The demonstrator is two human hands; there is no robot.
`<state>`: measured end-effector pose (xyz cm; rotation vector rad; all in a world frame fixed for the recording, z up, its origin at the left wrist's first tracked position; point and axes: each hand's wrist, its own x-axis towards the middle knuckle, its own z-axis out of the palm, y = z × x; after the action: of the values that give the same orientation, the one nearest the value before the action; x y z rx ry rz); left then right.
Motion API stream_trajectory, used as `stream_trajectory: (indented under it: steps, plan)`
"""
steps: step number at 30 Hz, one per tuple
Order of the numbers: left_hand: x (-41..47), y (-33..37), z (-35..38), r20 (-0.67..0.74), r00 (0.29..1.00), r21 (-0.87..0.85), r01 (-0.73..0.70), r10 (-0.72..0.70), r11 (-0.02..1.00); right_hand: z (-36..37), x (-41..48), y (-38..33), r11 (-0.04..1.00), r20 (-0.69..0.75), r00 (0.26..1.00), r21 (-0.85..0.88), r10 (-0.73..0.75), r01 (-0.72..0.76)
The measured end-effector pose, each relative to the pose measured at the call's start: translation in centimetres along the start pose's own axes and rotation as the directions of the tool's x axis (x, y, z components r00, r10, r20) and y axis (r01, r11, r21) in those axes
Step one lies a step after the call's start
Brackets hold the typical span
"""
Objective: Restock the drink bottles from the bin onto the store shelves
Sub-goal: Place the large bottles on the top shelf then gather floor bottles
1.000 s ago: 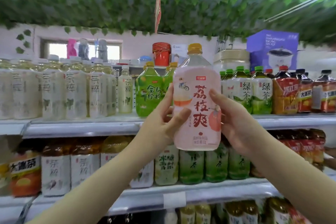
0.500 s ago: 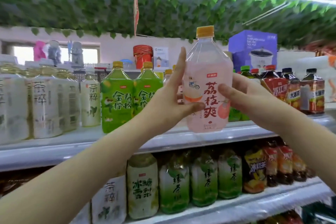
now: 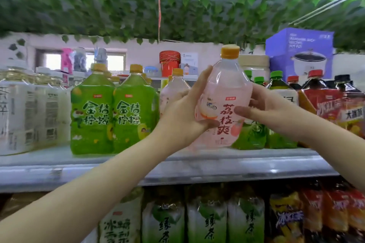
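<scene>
I'm watching left hand (image 3: 183, 116) and right hand (image 3: 270, 108), fingers (image 3: 207, 123) wrapping the pink bottle (image 3: 223, 104) | it's leaning over the shelf (image 3: 118, 165), placement pending | bin unseen

Tight gap, perhaps, on shelf (image 3: 207, 161) beside green bottles (image 3: 134, 112)

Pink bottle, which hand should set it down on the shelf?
Probably the left hand: its palm spans the side of the pink bottle and its thumb wraps the front. The right hand grips the side crowding the green-capped bottles.
</scene>
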<state>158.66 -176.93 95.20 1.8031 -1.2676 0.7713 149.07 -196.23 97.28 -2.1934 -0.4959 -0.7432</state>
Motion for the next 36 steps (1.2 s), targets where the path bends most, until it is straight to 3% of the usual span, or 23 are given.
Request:
stream_trajectory:
  steps: [3, 7, 11, 16, 18, 20, 25, 27, 31, 36]
  plan:
    - [0.1, -0.9, 1.3, -0.077, 0.996, 0.122, 0.054, -0.045, 0.991, 0.0, 0.7, 1.9, 1.0, -0.007, 1.0, 0.017, -0.005, 0.005]
    - [-0.2, -2.3, 2.1, -0.175, 0.985, 0.277, 0.05, 0.0, 0.96, 0.5, 1.3, 3.7, 0.999, -0.003, 0.999, 0.018, -0.033, 0.033]
    - [-0.2, -2.7, 2.0, -0.155, 0.988, 0.332, 0.035, 0.018, 0.943, 0.6, 1.7, 4.0, 0.996, -0.001, 0.997, 0.05, -0.077, 0.077]
    - [0.8, -3.6, 1.0, -0.084, 0.996, 0.529, 0.02, 0.029, 0.849, 0.9, 2.2, 3.3, 0.99, -0.02, 0.997, -0.119, -0.081, 0.078]
    - [0.9, -4.0, 0.7, -0.079, 0.996, 0.513, 0.016, 0.028, 0.858, 0.9, 2.4, 3.1, 0.94, -0.041, 0.995, -0.334, -0.089, 0.07]
    - [0.8, -4.5, 0.6, -0.09, 0.994, 0.538, -0.009, 0.068, 0.843, 0.6, 2.6, 3.1, 0.821, -0.056, 0.992, -0.567, -0.111, 0.06]
    - [1.3, -3.8, 1.1, -0.092, 0.986, 0.611, -0.053, 0.138, 0.79, -0.8, 3.3, 3.8, 0.636, -0.072, 0.986, -0.771, -0.152, 0.042]
    - [1.8, -3.2, 1.0, -0.075, 0.991, 0.673, -0.031, 0.11, 0.739, -0.9, 3.6, 3.8, 0.597, -0.078, 0.988, -0.802, -0.133, 0.017]
    - [2.9, -3.1, 1.0, -0.05, 0.996, 0.687, 0.086, -0.071, 0.721, -0.4, 4.3, 3.8, 0.657, -0.094, 0.987, -0.753, -0.133, 0.017]
    - [4.2, -3.8, 0.9, -0.023, 0.988, 0.733, 0.12, -0.152, 0.67, 0.1, 5.6, 4.0, 0.522, -0.04, 0.999, -0.853, -0.032, -0.017]
